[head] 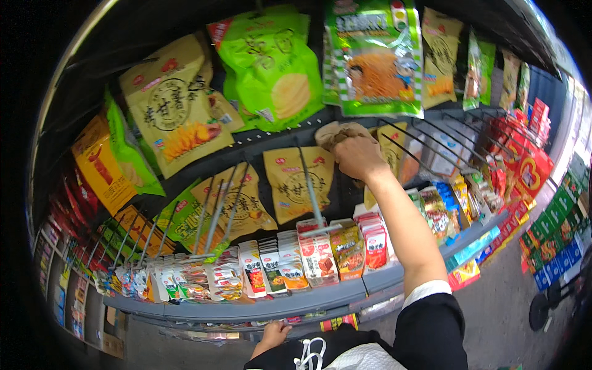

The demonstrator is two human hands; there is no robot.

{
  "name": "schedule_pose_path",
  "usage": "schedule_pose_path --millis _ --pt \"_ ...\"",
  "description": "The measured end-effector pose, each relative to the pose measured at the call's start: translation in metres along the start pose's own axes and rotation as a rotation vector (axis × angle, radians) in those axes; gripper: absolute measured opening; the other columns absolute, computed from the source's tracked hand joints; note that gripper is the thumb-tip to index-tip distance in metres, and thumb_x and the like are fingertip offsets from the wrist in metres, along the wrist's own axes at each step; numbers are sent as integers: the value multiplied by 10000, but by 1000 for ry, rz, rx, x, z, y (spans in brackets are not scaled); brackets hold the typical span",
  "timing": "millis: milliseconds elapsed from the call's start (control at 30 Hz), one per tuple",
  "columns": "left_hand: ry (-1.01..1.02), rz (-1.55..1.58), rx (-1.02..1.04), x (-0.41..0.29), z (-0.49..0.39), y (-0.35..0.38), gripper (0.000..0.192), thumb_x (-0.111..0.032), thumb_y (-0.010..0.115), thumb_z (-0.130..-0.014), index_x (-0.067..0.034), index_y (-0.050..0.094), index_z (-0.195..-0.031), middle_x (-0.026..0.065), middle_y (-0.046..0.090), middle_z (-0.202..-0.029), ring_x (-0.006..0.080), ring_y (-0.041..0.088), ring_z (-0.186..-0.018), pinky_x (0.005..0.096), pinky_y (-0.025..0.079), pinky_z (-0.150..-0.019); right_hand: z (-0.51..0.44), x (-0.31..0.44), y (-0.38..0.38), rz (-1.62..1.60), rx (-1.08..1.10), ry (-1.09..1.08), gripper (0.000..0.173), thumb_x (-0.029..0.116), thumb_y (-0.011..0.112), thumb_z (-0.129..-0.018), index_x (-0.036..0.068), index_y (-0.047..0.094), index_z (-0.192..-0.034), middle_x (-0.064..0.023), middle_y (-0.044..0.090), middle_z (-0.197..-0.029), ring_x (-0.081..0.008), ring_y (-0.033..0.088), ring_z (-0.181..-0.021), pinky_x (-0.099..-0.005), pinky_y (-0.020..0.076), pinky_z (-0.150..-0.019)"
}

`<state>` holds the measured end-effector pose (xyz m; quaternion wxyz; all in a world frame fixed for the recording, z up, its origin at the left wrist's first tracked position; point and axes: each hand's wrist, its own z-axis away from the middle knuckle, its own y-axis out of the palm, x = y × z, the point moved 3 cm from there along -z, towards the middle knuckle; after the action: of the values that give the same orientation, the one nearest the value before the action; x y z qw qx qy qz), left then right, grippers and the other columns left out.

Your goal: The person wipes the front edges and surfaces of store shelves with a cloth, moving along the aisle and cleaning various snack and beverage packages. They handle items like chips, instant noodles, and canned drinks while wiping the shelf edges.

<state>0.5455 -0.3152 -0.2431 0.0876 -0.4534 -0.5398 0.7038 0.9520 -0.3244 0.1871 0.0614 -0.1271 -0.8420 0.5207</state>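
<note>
My right hand reaches across the shelf and grips a bunched brown cloth. The cloth presses against the black back panel, just under a hanging green-edged snack bag. Left of that hand, a tan snack bag hangs behind a metal display hook. Down by the shelf's front, my left hand is low near the lower shelf edge, its fingers curled; whether they touch or hold anything is hidden.
Boxes of small snack packets line the grey shelf. Bare metal hooks jut out over them. Larger bags, including a bright green one, hang above. Red gift boxes stand at the right, with stacked green cartons beyond.
</note>
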Motion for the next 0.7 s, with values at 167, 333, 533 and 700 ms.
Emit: schedule_pose_path --millis 167,333,533,700 --pt "-14 2 17 12 2 10 345 -342 683 -786 -7 639 -719 214 616 -698 399 608 -701 469 483 -667 90 -2 8 -99 -513 -225 253 83 629 -646 69 646 -898 -125 606 -999 -293 550 -975 -391 466 -832" --pt "35 -80 227 -1 -7 22 334 -361 670 -800 -31 665 -750 192 627 -683 363 623 -651 451 471 -595 228 -18 88 -303 -310 28 388 63 652 -656 92 612 -1041 -168 559 -1143 -309 552 -896 -410 468 -780" --pt "-18 -155 428 25 -6 58 330 -381 695 -780 -52 674 -754 172 617 -651 353 614 -632 436 468 -591 355 -3 208 -292 85 55 403 124 555 -759 62 599 -1154 -229 509 -1234 -325 526 -1061 -418 443 -866" --pt "39 -254 670 32 -32 102 349 -392 651 -787 -43 663 -785 191 636 -721 373 628 -713 458 474 -621 363 -49 254 -53 145 -186 459 174 532 -780 105 572 -1232 -185 495 -1295 -233 534 -1029 -348 435 -786"
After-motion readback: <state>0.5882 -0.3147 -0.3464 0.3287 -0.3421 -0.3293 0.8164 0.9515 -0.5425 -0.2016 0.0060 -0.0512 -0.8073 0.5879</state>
